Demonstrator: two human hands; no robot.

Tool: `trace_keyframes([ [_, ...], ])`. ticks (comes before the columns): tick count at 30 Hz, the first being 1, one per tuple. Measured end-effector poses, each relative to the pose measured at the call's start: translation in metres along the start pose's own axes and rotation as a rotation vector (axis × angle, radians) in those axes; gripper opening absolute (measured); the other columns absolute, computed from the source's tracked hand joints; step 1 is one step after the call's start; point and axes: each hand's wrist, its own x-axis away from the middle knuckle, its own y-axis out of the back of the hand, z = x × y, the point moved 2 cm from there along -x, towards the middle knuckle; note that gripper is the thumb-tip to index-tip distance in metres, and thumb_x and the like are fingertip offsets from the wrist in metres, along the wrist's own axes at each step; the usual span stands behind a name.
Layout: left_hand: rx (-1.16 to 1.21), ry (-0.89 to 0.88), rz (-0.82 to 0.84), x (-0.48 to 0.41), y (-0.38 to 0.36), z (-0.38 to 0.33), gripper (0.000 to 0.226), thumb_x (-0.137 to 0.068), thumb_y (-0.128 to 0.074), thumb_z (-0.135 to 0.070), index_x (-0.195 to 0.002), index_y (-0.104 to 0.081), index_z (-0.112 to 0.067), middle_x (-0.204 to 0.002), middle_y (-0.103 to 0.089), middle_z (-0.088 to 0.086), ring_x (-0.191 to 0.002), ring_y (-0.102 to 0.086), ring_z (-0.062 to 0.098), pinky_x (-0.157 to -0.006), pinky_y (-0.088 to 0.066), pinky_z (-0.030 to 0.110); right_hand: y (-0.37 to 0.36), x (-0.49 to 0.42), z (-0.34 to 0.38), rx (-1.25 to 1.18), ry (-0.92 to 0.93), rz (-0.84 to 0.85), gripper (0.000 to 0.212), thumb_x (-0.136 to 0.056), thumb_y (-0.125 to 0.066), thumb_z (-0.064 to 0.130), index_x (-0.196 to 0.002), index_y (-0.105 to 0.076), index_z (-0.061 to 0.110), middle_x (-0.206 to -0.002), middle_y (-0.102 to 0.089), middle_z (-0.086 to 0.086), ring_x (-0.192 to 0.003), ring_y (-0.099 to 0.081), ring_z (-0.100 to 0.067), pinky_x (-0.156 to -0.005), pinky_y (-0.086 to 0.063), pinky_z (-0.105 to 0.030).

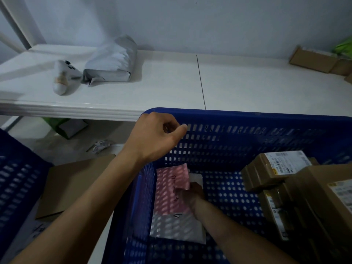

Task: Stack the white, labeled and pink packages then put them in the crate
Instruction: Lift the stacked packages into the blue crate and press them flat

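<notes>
A pink package (168,191) lies on top of a white package (177,228) on the floor of the blue crate (247,117), in its near left part. A second white edge (196,178) shows beyond the pink one. My right hand (190,195) reaches down into the crate and its fingers pinch the pink package's right edge. My left hand (156,136) hovers at the crate's far left corner, loosely curled with nothing in it; I cannot tell whether it touches the rim.
Taped brown boxes (274,170) with printed labels fill the crate's right side. A white table (171,86) behind carries grey mailer bags (112,61) and cardboard boxes (312,58). Another blue crate (17,180) and flat cardboard (72,185) sit at the left.
</notes>
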Motion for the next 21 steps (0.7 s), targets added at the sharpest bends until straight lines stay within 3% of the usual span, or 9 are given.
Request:
trace_keyframes([
  [4, -0.001, -0.006, 0.001, 0.0, 0.0, 0.0, 0.031, -0.096, -0.06, -0.05, -0.089, -0.077, -0.026, -0.082, -0.075, -0.014, -0.076, -0.068, 0.0, -0.069, -0.058, 0.027, -0.006, -0.001, 0.004, 0.117, 0.041, -0.018, 0.062, -0.089, -0.076, 0.044, -0.137, -0.055, 0.012, -0.127, -0.068, -0.009, -0.106, -0.07, -0.025, -0.083, -0.06, -0.034],
  [7, -0.01, -0.01, -0.001, -0.001, 0.0, -0.002, 0.032, -0.096, -0.06, -0.05, -0.089, -0.078, -0.024, -0.082, -0.075, -0.014, -0.076, -0.068, 0.0, -0.069, -0.058, 0.028, 0.008, 0.012, 0.005, 0.256, 0.037, -0.161, 0.103, -0.081, -0.072, 0.068, -0.156, -0.034, 0.008, -0.155, -0.046, -0.013, -0.135, -0.054, -0.029, -0.105, -0.053, -0.04],
  [8, -0.009, -0.01, -0.007, -0.001, 0.0, -0.002, 0.033, -0.096, -0.06, -0.05, -0.089, -0.078, -0.024, -0.082, -0.075, -0.014, -0.076, -0.068, 0.0, -0.069, -0.058, 0.028, 0.017, 0.017, 0.005, 0.284, 0.039, -0.237, 0.104, -0.083, -0.069, 0.068, -0.158, -0.029, 0.007, -0.16, -0.037, -0.012, -0.143, -0.044, -0.03, -0.111, -0.047, -0.041],
  [10, -0.003, -0.012, -0.017, 0.0, 0.001, -0.001, 0.034, -0.096, -0.06, -0.05, -0.087, -0.078, -0.023, -0.082, -0.075, -0.013, -0.075, -0.068, 0.001, -0.07, -0.059, 0.03, 0.035, 0.023, 0.007, 0.305, 0.009, -0.262, 0.083, -0.095, -0.063, 0.057, -0.153, -0.037, 0.005, -0.158, -0.039, -0.013, -0.144, -0.042, -0.03, -0.108, -0.043, -0.039],
  [12, 0.002, -0.011, -0.017, 0.0, 0.001, -0.001, 0.034, -0.096, -0.06, -0.051, -0.087, -0.078, -0.024, -0.081, -0.075, -0.013, -0.075, -0.068, 0.0, -0.069, -0.059, 0.03, 0.045, 0.024, 0.008, 0.245, -0.076, -0.162, 0.062, -0.102, -0.055, 0.049, -0.145, -0.052, 0.004, -0.148, -0.055, -0.015, -0.132, -0.057, -0.029, -0.09, -0.049, -0.033],
  [14, 0.002, -0.015, -0.015, 0.0, 0.001, -0.001, 0.036, -0.095, -0.058, -0.053, -0.087, -0.078, -0.025, -0.081, -0.075, -0.015, -0.075, -0.068, -0.001, -0.069, -0.058, 0.028, 0.045, 0.032, 0.012, 0.153, -0.097, -0.085, 0.058, -0.101, -0.058, 0.048, -0.141, -0.056, 0.005, -0.14, -0.062, -0.015, -0.117, -0.066, -0.028, -0.084, -0.053, -0.03],
  [17, 0.002, -0.014, -0.02, 0.0, 0.001, -0.002, 0.035, -0.095, -0.058, -0.052, -0.085, -0.078, -0.025, -0.08, -0.074, -0.015, -0.075, -0.067, -0.002, -0.066, -0.052, 0.022, 0.036, 0.023, 0.009, 0.078, -0.024, -0.047, 0.054, -0.098, -0.065, 0.045, -0.138, -0.059, 0.011, -0.141, -0.062, -0.014, -0.118, -0.065, -0.028, -0.095, -0.055, -0.034],
  [19, -0.004, -0.006, -0.021, 0.0, 0.001, -0.003, 0.033, -0.096, -0.06, -0.05, -0.084, -0.079, -0.025, -0.08, -0.074, -0.015, -0.075, -0.066, -0.002, -0.064, -0.046, 0.018, 0.037, 0.021, 0.01, 0.076, -0.007, -0.104, 0.045, -0.097, -0.064, 0.048, -0.127, -0.064, 0.013, -0.137, -0.064, -0.014, -0.106, -0.068, -0.026, -0.083, -0.057, -0.033],
  [21, -0.008, -0.006, -0.015, 0.0, 0.0, -0.003, 0.033, -0.096, -0.06, -0.05, -0.085, -0.078, -0.025, -0.08, -0.074, -0.015, -0.075, -0.066, -0.001, -0.065, -0.047, 0.02, 0.042, 0.019, 0.005, 0.106, -0.005, -0.199, 0.062, -0.092, -0.062, 0.057, -0.128, -0.06, 0.007, -0.134, -0.065, -0.016, -0.102, -0.069, -0.027, -0.075, -0.056, -0.032],
])
